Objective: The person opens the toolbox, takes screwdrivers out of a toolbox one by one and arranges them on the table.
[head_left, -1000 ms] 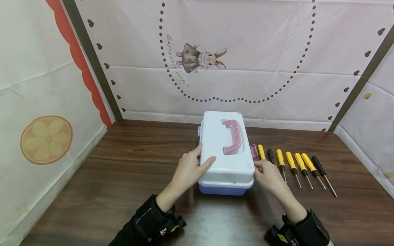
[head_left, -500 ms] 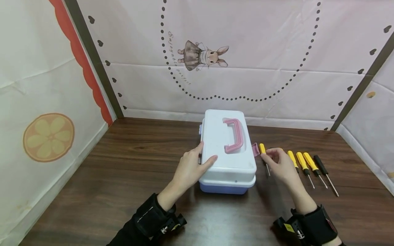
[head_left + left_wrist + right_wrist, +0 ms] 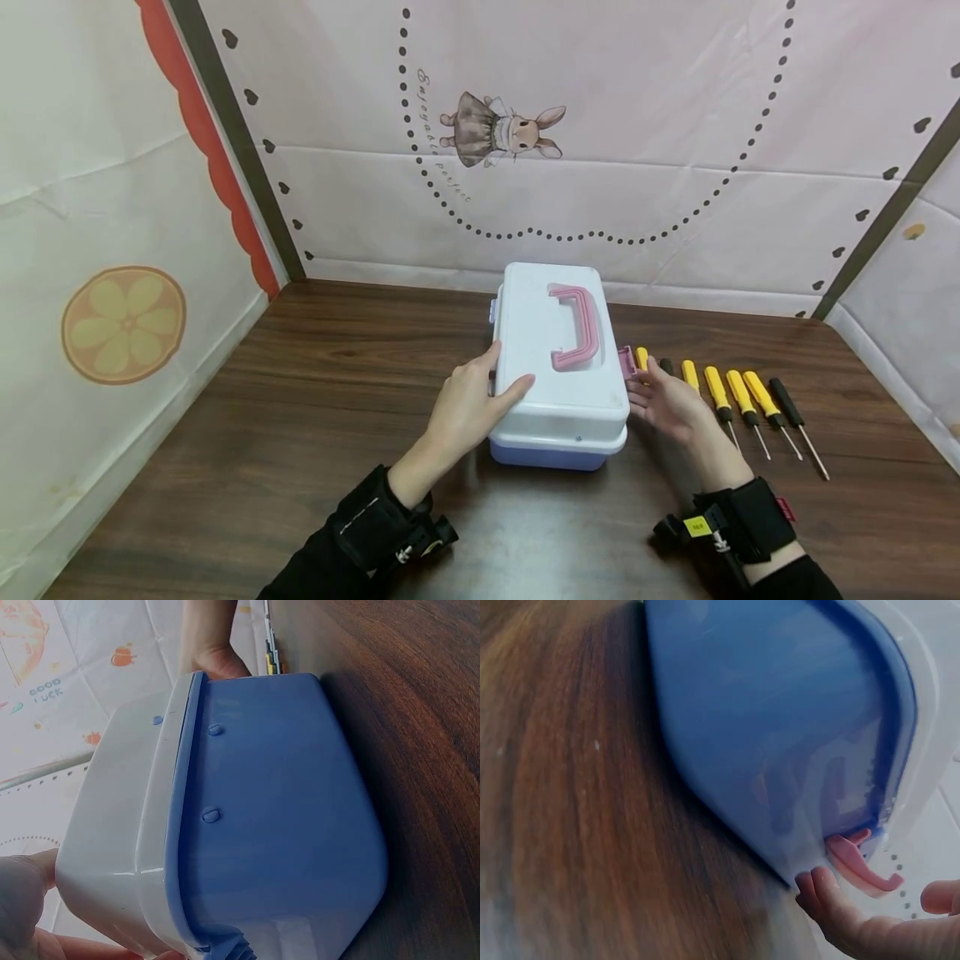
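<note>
A plastic toolbox [image 3: 528, 350] with a white lid, a blue base [image 3: 277, 780] and a pink carrying handle [image 3: 587, 329] stands upright on the table. My left hand [image 3: 467, 408] holds its near left side, thumb on top of the lid and fingers down along the side. On the right side a pink latch [image 3: 864, 868] sticks outward, away from the wall of the box. Just below it my right hand [image 3: 675, 408] has its palm turned partly up, fingers extended, fingertips close to the latch and box wall. The lid sits down on the base.
Several screwdrivers with yellow handles [image 3: 738, 392] and black handles [image 3: 784, 400] lie in a row right of the toolbox, partly behind my right hand. A second, bluish latch [image 3: 492, 311] is on the left side. Printed white cloth [image 3: 637, 125] walls the dark wooden table.
My right hand rose from beside the toolbox's lower right edge to over the screwdrivers, then came back left to the latch, palm turning up. My left hand stays on the toolbox.
</note>
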Motion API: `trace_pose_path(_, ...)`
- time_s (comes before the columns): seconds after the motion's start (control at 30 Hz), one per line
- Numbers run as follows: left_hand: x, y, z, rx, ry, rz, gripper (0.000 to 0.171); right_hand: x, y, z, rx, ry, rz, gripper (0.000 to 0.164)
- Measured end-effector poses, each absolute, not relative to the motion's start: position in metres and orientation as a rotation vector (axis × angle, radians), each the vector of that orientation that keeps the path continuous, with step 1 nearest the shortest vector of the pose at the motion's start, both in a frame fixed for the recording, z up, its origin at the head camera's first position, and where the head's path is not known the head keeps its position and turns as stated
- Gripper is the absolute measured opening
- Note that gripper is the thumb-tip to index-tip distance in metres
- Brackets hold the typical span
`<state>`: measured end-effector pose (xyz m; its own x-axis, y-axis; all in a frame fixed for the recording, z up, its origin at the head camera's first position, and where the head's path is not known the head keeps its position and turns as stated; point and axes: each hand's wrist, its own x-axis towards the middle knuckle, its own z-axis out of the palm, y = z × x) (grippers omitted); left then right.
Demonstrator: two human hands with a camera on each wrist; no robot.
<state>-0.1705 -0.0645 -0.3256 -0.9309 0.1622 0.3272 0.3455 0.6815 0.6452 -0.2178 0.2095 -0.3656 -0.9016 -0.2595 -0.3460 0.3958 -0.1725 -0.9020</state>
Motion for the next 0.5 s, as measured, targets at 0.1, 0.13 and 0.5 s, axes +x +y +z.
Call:
trace_pose_path(0.1,-0.170,-0.064,-0.325,-0.405,-2.656,-1.090,0.068,-0.222,0.208,-0.368,0.181,1.554,-2.183,0.063)
trace_pose_path(0.13,-0.169,-0.064,-0.324,-0.403,-2.657,-1.091,0.068,-0.224,0.207,-0.368,0.181,1.528,-2.200,0.058)
trace_pose_path(0.5,-0.169,-0.064,-0.325,-0.388,-2.676,-1.097,0.069,-0.226,0.201,-0.356,0.171,1.646,-2.144,0.028)
